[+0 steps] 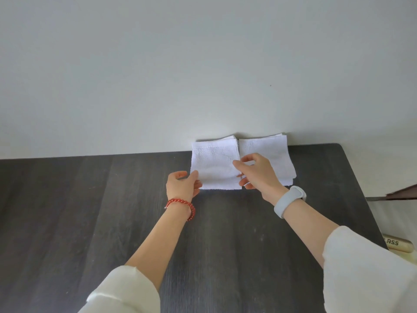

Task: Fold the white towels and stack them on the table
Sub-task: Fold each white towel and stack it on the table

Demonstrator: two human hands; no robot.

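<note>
Roughly 1 o'clock on dark wood-grain table, tight vs pale wall: two stacks of folded white terry towels, side by side, inner edges touching. Left stack near-square, nubby weave, layered edges showing at far side; long axis front-to-back, 6–12. Right stack same cloth, several layers stepped at near-right corner, same 6–12 run, slightly skewed toward 1.

Left hand at 9 o'clock side of left stack, near-left corner: thumb over top, fingers tucked under the edge, gripping top towel. Red bead bracelet on that wrist. Right hand at seam btwn stacks, thumb & forefinger pinching near-right edge of left stack's top towel, other fingers curled below. Pale smooth wristband on that wrist. Loose cream sleeves pushed up both forearms.

At 3 o'clock, off table edge: wooden cylinder w/ partial lettering "ASS", lying sideways; brown pointed shape above it, cannot tell what.
</note>
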